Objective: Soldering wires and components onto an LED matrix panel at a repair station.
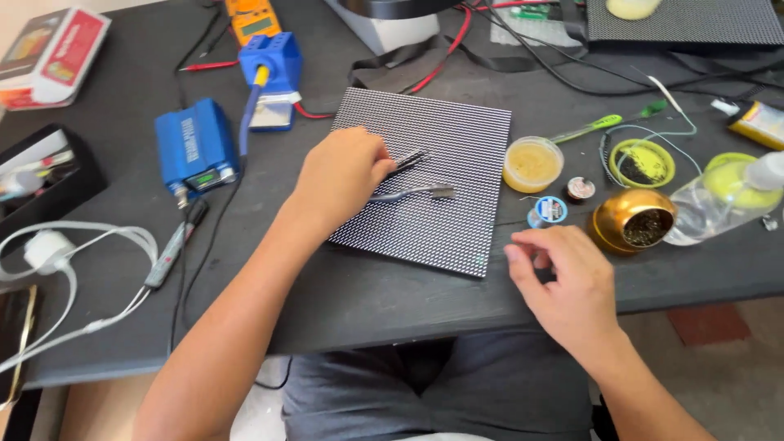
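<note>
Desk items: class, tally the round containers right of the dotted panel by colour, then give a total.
Yellow tub: 1
Green-rimmed dish: 1
Gold holder: 1
Total: 3

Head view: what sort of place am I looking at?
Likely an electronics repair bench: a blue soldering station, a yellow multimeter and a dotted LED panel on a dark table. The left hand holds tweezers over the panel.
</note>
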